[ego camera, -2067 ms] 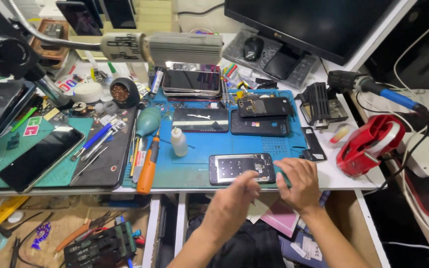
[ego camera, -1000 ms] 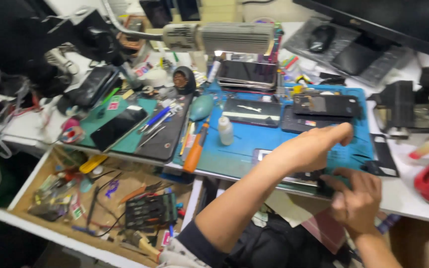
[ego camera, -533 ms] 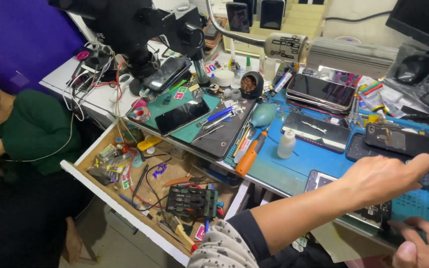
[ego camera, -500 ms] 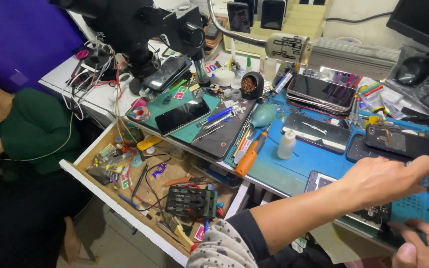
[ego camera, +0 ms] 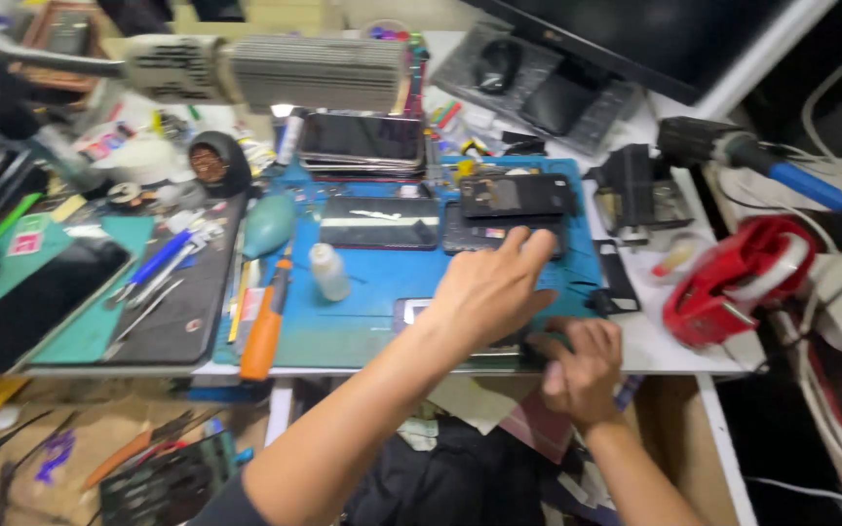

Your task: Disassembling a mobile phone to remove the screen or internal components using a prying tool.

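Blue mat (ego camera: 363, 312), phone (ego camera: 411, 314) under left hand (ego camera: 484, 292) fingers spread, right hand (ego camera: 577, 365) pinching its edge

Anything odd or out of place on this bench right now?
Nothing spilled or visibly broken. The phone under the left hand sits at the blue mat's front edge, with the right hand at the table edge beside it. The orange-handled tool overhangs the mat's front edge. The rest is ordinary clutter.

Small bottle (ego camera: 328, 272) on mat (ego camera: 363, 321), left of phone (ego camera: 419, 314); screwdriver (ego camera: 267, 321) further left.
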